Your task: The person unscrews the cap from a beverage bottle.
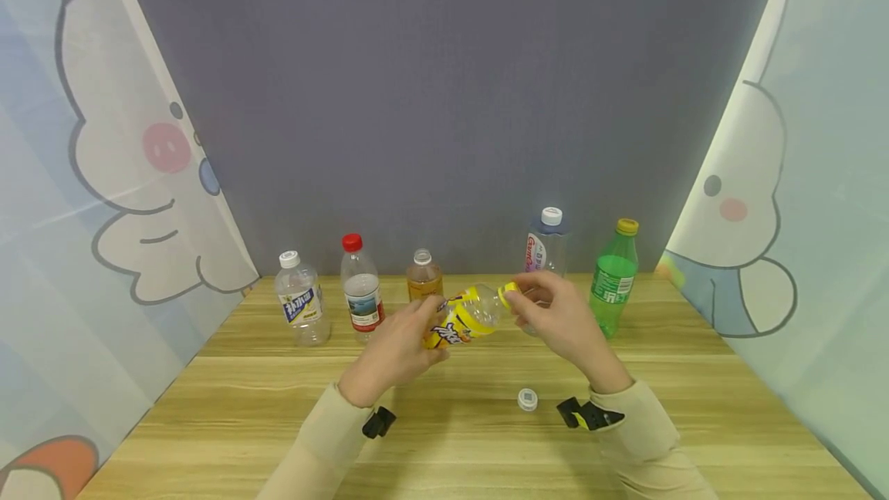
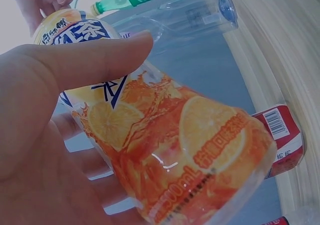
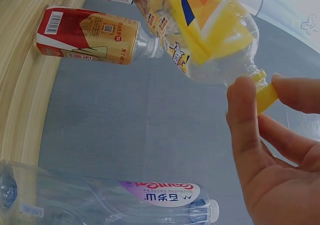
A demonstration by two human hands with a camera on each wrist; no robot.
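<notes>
My left hand (image 1: 394,339) grips a clear plastic drink bottle (image 1: 467,318) with a yellow label, tilted so its neck points up and to the right. In the left wrist view, the thumb lies across the bottle (image 2: 170,140), whose label shows orange liquid and lemon slices. At the neck, my right hand (image 1: 561,316) pinches the yellow cap (image 3: 267,99) between thumb and finger. The cap sits at the bottle's mouth; whether it is screwed tight I cannot tell. Below the hands, a loose white cap (image 1: 528,400) lies on the wooden table (image 1: 458,438).
Along the back stand a white-capped bottle (image 1: 302,301), a red-capped bottle (image 1: 362,292), an amber-looking bottle without a cap (image 1: 424,278), a tall clear bottle (image 1: 549,245) and a green bottle (image 1: 614,284) with a yellow cap. Behind them rises a grey panel (image 1: 451,99).
</notes>
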